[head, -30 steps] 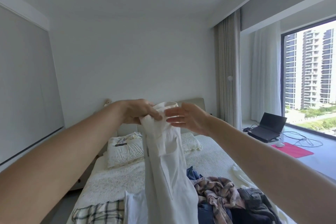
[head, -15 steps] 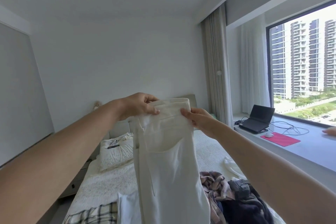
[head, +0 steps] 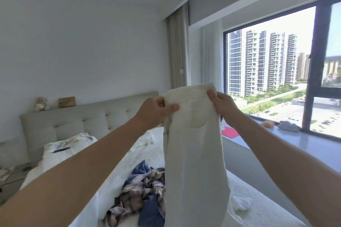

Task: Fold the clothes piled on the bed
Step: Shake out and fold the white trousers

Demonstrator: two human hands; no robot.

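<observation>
Your left hand (head: 156, 111) and right hand (head: 222, 104) each pinch the waistband of the white trousers (head: 193, 143) — raised above the bed (head: 118, 177). Keep the band taut and level — then lower flat.

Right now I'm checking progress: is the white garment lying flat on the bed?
No, both the left hand and right hand hold the white garment up by its top edge, hanging above the bed.

White cotton trousers (head: 195, 153) hang upright, raised by the waistband at centre, back pocket facing near. Below left, a crumpled heap of plaid and blue clothes (head: 142, 195) lies on the white bed (head: 118, 177).
</observation>
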